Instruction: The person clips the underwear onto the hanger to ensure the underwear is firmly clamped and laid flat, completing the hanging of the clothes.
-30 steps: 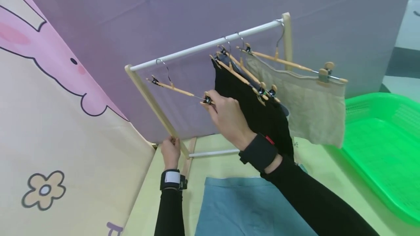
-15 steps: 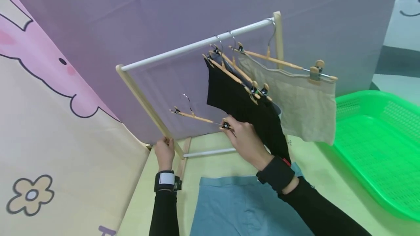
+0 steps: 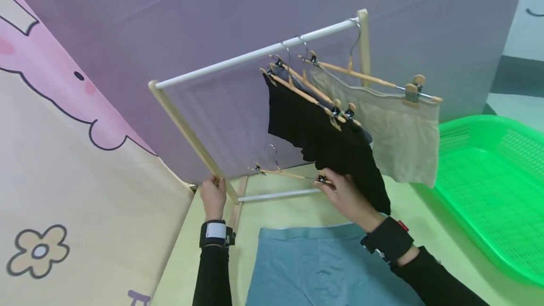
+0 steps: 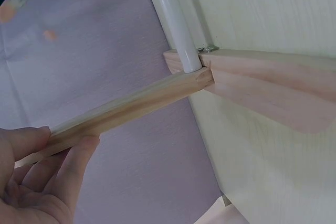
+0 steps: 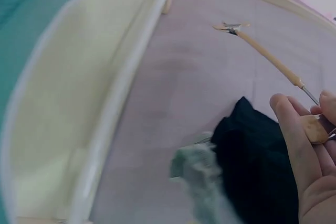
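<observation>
My right hand (image 3: pixel 349 198) grips one end of a wooden clip hanger (image 3: pixel 282 174), at its clip. Nothing is clipped to this hanger, and its metal hook points up, off the rail. In the right wrist view the hanger (image 5: pixel 270 59) stretches away from the fingers. My left hand (image 3: pixel 214 197) holds the left wooden post of the garment rack (image 3: pixel 184 129) low down; the left wrist view shows thumb and fingers pinching the post (image 4: pixel 131 103). Blue boxer shorts (image 3: pixel 306 263) lie flat on the table in front of the rack.
From the white rail (image 3: pixel 255 54) hang a black garment (image 3: pixel 293 117), a mostly hidden greyish-blue one behind it, and a beige cloth (image 3: pixel 397 140) at the right end, all on clip hangers. A green plastic basket (image 3: pixel 488 164) stands on the right. Curtain-like walls (image 3: pixel 127 51) enclose the table.
The bare hanger has come off the rail's left end. My right hand has carried it down and right, toward the blue boxer shorts. My left hand keeps its hold on the post.
</observation>
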Demonstrator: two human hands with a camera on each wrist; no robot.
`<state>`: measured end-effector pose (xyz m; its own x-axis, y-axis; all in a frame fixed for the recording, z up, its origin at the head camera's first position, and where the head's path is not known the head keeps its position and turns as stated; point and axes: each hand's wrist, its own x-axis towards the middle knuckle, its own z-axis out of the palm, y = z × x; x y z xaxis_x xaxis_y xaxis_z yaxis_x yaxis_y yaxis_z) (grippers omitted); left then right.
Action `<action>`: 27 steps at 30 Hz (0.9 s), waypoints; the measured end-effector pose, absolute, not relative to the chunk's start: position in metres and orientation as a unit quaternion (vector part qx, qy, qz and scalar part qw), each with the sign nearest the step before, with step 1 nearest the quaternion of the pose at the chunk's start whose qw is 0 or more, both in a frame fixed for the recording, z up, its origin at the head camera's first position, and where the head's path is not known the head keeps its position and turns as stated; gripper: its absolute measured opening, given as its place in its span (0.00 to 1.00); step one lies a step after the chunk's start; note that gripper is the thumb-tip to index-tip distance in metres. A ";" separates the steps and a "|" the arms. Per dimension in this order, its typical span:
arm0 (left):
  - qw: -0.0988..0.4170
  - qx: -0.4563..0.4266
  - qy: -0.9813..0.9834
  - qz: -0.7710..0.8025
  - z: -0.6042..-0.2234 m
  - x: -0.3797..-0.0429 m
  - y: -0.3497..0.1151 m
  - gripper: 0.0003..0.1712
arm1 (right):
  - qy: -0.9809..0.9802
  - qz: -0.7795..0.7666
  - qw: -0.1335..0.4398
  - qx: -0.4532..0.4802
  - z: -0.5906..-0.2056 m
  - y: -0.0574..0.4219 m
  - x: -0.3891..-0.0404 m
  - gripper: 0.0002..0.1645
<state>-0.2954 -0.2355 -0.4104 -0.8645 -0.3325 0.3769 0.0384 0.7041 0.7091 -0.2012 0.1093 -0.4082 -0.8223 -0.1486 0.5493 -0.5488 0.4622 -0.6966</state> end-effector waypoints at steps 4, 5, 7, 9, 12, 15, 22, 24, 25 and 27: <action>0.250 0.079 -0.888 -0.377 -0.410 -0.295 -0.235 0.14 | -0.822 0.476 0.213 0.229 -0.420 0.120 -0.199 0.05; 0.251 0.078 -0.889 -0.376 -0.410 -0.296 -0.235 0.14 | -0.821 0.478 0.209 0.233 -0.423 0.123 -0.198 0.05; 0.249 0.075 -0.888 -0.379 -0.410 -0.296 -0.235 0.15 | -0.818 0.487 0.195 0.236 -0.427 0.130 -0.198 0.06; 0.246 0.071 -0.890 -0.377 -0.409 -0.297 -0.236 0.15 | -0.816 0.498 0.174 0.236 -0.431 0.136 -0.196 0.05; 0.230 0.068 -0.898 -0.368 -0.409 -0.293 -0.236 0.15 | -0.810 0.520 0.141 0.232 -0.437 0.145 -0.194 0.05; 0.201 0.070 -0.911 -0.355 -0.410 -0.281 -0.234 0.19 | -0.799 0.535 0.133 0.240 -0.444 0.152 -0.189 0.06; 0.144 0.046 -0.932 -0.330 -0.402 -0.233 -0.219 0.36 | -0.764 0.573 0.113 0.272 -0.453 0.160 -0.178 0.06; 0.135 0.026 -0.937 -0.322 -0.399 -0.218 -0.213 0.35 | -0.758 0.591 0.075 0.266 -0.454 0.161 -0.176 0.05; 0.131 0.016 -0.939 -0.319 -0.398 -0.211 -0.211 0.34 | -0.753 0.599 0.057 0.265 -0.455 0.161 -0.175 0.07; 0.119 -0.005 -0.942 -0.312 -0.398 -0.199 -0.206 0.31 | -0.742 0.616 0.023 0.266 -0.457 0.160 -0.176 0.09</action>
<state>-0.1985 -0.2058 -0.3983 -0.9714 -0.0647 0.2285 0.0844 0.8051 0.5871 -0.1755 0.1598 -0.4570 -0.8578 -0.3656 0.3613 -0.4223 0.1008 -0.9008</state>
